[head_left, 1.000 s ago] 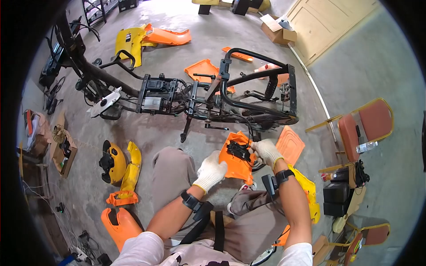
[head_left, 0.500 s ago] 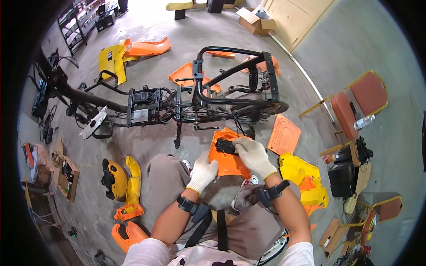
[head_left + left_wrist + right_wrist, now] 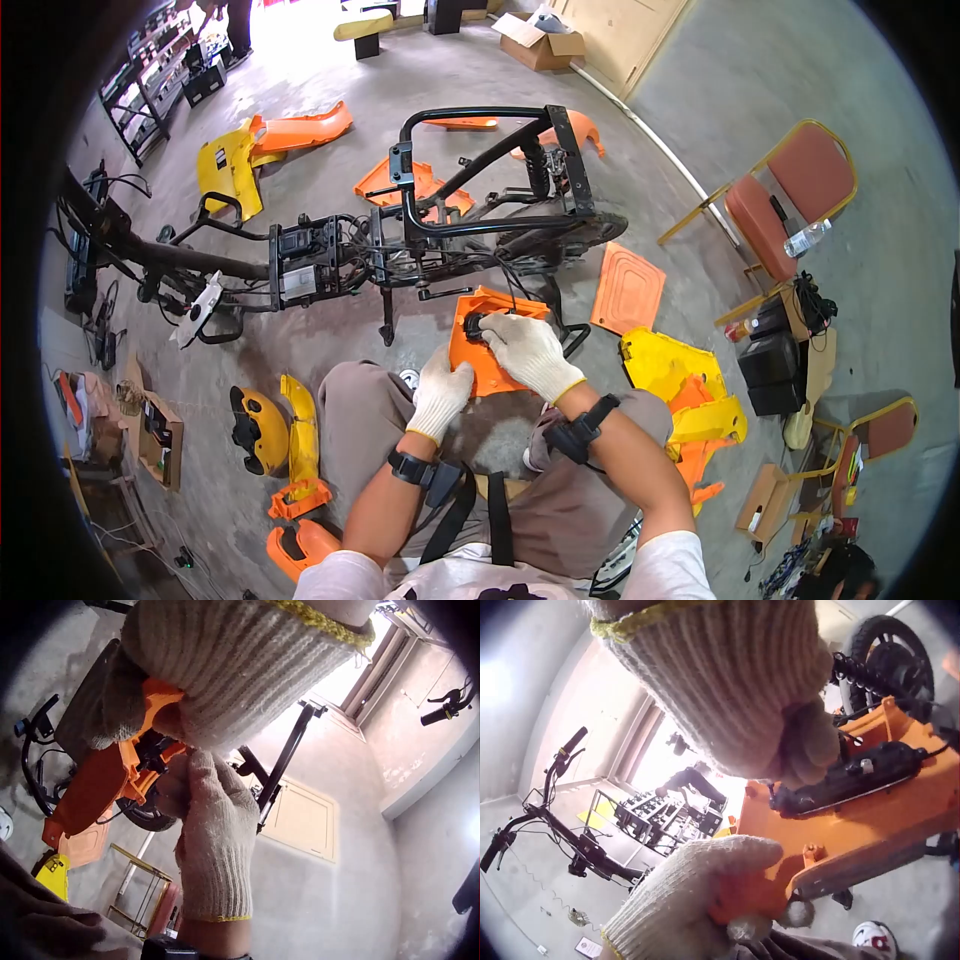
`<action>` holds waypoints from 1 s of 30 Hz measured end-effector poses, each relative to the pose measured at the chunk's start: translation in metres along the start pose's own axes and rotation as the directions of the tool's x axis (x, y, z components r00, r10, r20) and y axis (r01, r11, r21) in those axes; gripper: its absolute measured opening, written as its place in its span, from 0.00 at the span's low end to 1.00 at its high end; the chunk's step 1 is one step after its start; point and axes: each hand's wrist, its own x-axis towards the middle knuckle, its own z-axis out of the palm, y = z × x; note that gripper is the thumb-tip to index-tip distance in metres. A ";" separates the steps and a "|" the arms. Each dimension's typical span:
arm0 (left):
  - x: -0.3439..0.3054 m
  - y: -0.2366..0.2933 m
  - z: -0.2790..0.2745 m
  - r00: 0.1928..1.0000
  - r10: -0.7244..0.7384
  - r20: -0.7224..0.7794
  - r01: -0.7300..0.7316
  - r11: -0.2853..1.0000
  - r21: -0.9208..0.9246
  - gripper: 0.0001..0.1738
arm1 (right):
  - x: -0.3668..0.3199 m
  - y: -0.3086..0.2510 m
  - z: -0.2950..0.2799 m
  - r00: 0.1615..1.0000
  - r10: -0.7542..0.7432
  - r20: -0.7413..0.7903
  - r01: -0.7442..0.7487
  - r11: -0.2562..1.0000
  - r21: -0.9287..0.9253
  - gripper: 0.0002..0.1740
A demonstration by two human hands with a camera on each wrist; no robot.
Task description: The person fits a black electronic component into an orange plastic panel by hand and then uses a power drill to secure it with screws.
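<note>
An orange plastic body panel is held above the floor in front of the person's knees. My gloved left hand grips its left edge, thumb on the inner face, as the right wrist view also shows. Fixed along the inside of the panel lies a long black housing with a cable running off one end. My gloved right hand reaches over the panel, its curled fingers gripping the near end of that housing. The glove partly hides the fingertips. Just beyond stands a stripped black scooter frame, with cables hanging toward the panel.
To the right lie a flat orange cover and yellow panels. A yellow helmet sits on the floor at left. Further right is a red chair with a bottle on it. Another person shows in the background.
My right hand has moved leftward from the panel's right side and over the black housing. The left hand keeps its hold on the edge. The head view has shifted, moving the scene leftward.
</note>
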 end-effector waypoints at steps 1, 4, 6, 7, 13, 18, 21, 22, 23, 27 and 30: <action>0.000 0.000 0.000 1.000 0.002 0.004 -0.002 1.000 0.002 0.19 | 0.000 0.000 0.002 1.000 0.009 -0.003 -0.009 1.000 -0.005 0.13; 0.000 0.000 0.000 0.999 0.043 -0.010 -0.043 0.999 0.004 0.18 | 0.002 -0.003 0.001 0.999 0.010 0.047 -0.007 0.998 -0.070 0.14; -0.001 0.001 -0.001 1.000 0.003 0.005 -0.003 1.000 -0.014 0.17 | 0.003 -0.003 0.001 0.999 0.016 0.048 -0.012 0.997 -0.072 0.14; 0.000 0.001 -0.001 1.000 0.005 0.008 -0.004 1.000 -0.012 0.17 | 0.003 -0.003 0.001 0.999 0.021 0.049 -0.017 0.997 -0.074 0.14; 0.001 0.001 -0.002 0.993 -0.089 0.084 0.098 0.989 -0.109 0.22 | 0.007 -0.001 0.005 0.997 -0.073 0.007 0.074 0.987 -0.142 0.10; 0.004 -0.007 0.002 0.991 -0.104 0.086 0.117 0.981 -0.153 0.22 | 0.009 -0.006 0.005 0.995 -0.074 0.063 0.089 0.956 -0.279 0.09; 0.008 -0.014 0.004 0.994 -0.067 0.082 0.077 0.989 -0.123 0.22 | 0.011 -0.006 0.008 0.996 -0.045 0.075 0.066 0.951 -0.301 0.09; 0.007 -0.011 0.002 0.994 -0.067 0.082 0.077 0.989 -0.123 0.22 | 0.011 -0.006 0.008 0.997 -0.024 0.074 0.045 0.956 -0.290 0.10; 0.005 -0.008 0.001 0.993 -0.079 0.090 0.090 0.988 -0.123 0.22 | 0.011 -0.006 0.009 0.997 -0.024 0.074 0.045 0.956 -0.290 0.10; 0.000 0.000 -0.002 0.995 -0.054 0.080 0.065 0.988 -0.143 0.21 | 0.012 -0.024 -0.008 0.983 0.081 0.166 -0.019 0.939 -0.344 0.11; 0.002 -0.002 -0.003 0.997 -0.038 0.071 0.043 0.996 -0.081 0.21 | 0.012 -0.019 0.000 0.982 0.086 0.169 -0.019 0.931 -0.364 0.13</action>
